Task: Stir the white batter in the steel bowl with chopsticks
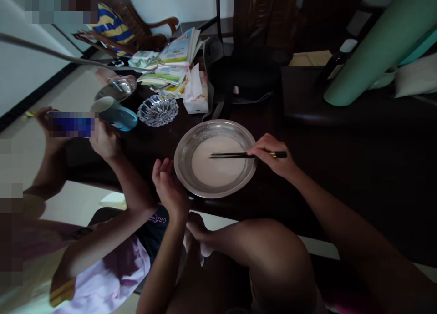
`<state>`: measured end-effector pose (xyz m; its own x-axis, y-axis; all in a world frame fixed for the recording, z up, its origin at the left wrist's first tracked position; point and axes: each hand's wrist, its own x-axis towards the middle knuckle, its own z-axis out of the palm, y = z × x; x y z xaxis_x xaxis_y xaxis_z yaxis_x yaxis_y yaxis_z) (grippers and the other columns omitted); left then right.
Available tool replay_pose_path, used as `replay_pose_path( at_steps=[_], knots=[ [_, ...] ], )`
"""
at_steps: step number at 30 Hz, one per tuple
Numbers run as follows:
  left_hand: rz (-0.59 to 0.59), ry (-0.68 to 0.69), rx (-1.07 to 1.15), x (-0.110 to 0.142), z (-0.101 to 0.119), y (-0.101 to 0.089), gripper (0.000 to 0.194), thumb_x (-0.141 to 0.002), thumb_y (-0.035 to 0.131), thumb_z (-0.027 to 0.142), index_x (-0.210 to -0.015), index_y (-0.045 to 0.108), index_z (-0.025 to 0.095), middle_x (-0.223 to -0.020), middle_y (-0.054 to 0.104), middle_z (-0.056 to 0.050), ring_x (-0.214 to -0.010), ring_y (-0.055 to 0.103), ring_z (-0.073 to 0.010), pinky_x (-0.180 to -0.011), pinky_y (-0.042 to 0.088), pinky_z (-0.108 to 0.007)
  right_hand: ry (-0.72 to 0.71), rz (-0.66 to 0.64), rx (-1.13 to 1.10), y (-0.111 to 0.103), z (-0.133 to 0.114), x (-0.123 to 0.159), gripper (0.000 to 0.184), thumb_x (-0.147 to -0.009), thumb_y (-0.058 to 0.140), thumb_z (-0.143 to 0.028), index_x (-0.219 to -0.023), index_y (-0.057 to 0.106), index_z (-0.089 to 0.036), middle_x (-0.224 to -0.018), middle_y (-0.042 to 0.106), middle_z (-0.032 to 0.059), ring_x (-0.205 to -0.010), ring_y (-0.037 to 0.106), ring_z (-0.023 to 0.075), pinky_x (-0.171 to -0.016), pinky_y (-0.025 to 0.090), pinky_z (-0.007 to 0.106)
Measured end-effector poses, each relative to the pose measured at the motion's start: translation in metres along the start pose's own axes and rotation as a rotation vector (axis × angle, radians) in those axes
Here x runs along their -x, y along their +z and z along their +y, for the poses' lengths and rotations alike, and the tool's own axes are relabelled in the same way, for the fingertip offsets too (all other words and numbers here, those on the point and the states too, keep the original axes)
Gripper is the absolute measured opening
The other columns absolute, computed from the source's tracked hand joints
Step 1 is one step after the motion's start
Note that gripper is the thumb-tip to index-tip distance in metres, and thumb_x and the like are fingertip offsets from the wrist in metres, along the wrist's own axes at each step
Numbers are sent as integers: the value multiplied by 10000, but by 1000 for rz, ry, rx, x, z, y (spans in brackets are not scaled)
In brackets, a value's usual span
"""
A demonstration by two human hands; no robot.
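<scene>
A wide metal bowl (180, 168) sits on the dark table, holding a pale, milky batter-like liquid (218, 168). My right hand (273, 154) is closed round a pair of black chopsticks (228, 155) with gold bands, reaching over the bowl's right rim. Their tips are in or at the surface of the liquid. Beside the bowl's left rim is my left hand (169, 186), fingers loosely bent and apart, with nothing visible in it. Whether it touches the bowl's side I cannot tell.
Another person on the left holds up a phone (71, 124). Behind the bowl are a glass dish (158, 110), a blue mug (118, 116), a second metal bowl (118, 90), a tissue box (196, 95), books (177, 54) and a black bag (242, 82). A green cylinder (372, 45) stands right.
</scene>
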<state>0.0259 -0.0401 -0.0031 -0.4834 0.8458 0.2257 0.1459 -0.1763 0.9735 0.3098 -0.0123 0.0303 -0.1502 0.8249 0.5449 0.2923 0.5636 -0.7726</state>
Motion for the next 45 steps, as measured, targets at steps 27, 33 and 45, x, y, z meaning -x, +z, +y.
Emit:
replay_pose_path(
  at_steps=[27,33,45],
  knots=[
    [-122,-2,-153,9,-9,-3,581,-973,379,601,-1281,650,190,-1305,655,-91,-1303,534,-258,-1140,360,-383,53,18,-73,-1,-1,0,290,-947,591,-409,-745,726,-252,-690,702,-1,-674,622,166,-670,490,338],
    [-119,-14,-147,9,-12,-4,589,-970,379,609,-1295,641,194,-1319,649,-93,-1324,520,-259,-1153,347,-387,68,182,-61,-2,1,-1,341,-987,531,-368,-721,709,-248,-670,676,-5,-653,608,150,-648,469,326],
    [-129,-4,-132,8,-15,-6,526,-976,394,568,-1250,660,206,-1286,665,-68,-1344,495,-257,-1167,329,-385,97,128,-103,-2,-1,-1,342,-967,544,-439,-746,709,-237,-658,681,-5,-628,634,150,-620,499,314]
  ],
)
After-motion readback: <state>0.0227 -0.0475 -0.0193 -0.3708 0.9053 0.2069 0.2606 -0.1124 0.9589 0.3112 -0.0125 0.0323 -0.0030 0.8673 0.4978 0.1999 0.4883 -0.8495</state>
